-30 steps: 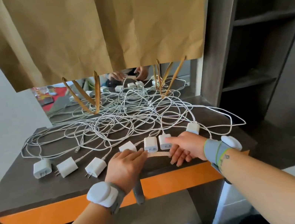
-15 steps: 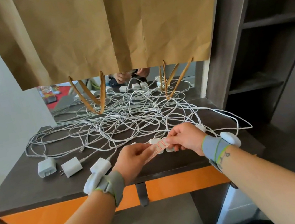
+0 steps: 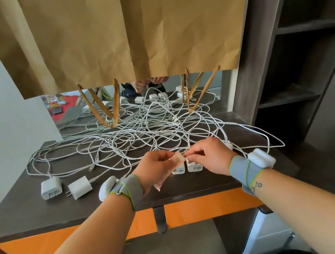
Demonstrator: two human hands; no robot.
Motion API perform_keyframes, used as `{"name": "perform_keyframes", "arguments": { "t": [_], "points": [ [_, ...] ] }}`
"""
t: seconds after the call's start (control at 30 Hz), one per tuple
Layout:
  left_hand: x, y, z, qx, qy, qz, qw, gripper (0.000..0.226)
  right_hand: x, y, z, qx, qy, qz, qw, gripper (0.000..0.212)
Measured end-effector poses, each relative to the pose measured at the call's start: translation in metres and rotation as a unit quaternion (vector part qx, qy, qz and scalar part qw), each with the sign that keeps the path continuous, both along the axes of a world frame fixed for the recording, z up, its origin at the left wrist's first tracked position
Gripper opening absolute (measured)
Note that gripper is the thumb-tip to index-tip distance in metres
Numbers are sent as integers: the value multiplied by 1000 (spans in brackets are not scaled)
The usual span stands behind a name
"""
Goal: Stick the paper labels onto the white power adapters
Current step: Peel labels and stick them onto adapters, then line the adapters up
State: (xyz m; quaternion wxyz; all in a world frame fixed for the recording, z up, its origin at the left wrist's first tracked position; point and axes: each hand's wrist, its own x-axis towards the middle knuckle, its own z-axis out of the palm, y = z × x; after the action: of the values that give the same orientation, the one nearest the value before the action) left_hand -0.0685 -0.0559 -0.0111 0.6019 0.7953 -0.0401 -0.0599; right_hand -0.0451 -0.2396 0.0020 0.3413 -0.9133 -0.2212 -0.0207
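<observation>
Paper label strip (image 3: 170, 170), white with red-outlined stickers, hangs above the dark wooden desk (image 3: 21, 213), pinched by the left hand (image 3: 157, 169) while the right hand (image 3: 207, 156) pinches its top label. Two white power adapters (image 3: 187, 166) sit directly beneath; two more white cube adapters (image 3: 65, 187) lie at nine o'clock, tangled white cables (image 3: 137, 136) at twelve.

Between our left hand (image 3: 155, 171) and right hand (image 3: 209, 157) we see a pale label sheet (image 3: 176, 163) with thin red outlines. Just beyond are white adapters (image 3: 193, 165); more white adapters (image 3: 51, 187) lie left of our left hand on the dark brown desk (image 3: 20, 209), orange-fronted. Grey, green-edged wristbands (image 3: 131, 188) wrap our wrists.
</observation>
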Motion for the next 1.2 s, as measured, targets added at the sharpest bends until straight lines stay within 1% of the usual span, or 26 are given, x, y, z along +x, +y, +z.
{"name": "perform_keyframes", "arguments": {
  "t": [0.1, 0.2, 0.3, 0.43, 0.63, 0.77, 0.87, 1.0, 1.1, 1.2],
  "points": [
    [1, -3, 2, 11, -11, -4, 1000, 8, 0, -2, 0, 0, 26, 8, 1000, 19],
    [2, -5, 3, 24, -21, -9, 999, 10, 0, -5, 0, 24, 52, 10, 998, 15],
    [3, -11, 2, 29, -35, -26, 999, 12, 0, -7, 0, 43, 54, -3, 998, 7],
    [6, -14, 3, 50, -56, -36, 997, 10, 0, -10, 0, 60, 50, -7, 997, 7],
    [10, -17, 4, 76, -52, -50, 995, 12, 0, -16, 1, 21, 32, -7, 999, 13],
    [12, -20, 6, 109, -57, -61, 991, 14, -1, -19, 1, 20, 39, -4, 999, 12],
    [13, -23, 7, 105, -57, -81, 990, 13, -2, -23, 0, 30, 56, -5, 998, 12],
    [15, -28, 8, 75, -48, -107, 990, 12, -2, -31, 0, 39, 55, -12, 998, 25],
    [16, -31, 6, 65, -30, -115, 991, 13, -1, -36, -2, 39, 63, -18, 997, 22],
    [17, -33, 4, 56, -5, -113, 992, 13, 2, -44, -7, 50, 45, -51, 996, 16]
  ]
}}
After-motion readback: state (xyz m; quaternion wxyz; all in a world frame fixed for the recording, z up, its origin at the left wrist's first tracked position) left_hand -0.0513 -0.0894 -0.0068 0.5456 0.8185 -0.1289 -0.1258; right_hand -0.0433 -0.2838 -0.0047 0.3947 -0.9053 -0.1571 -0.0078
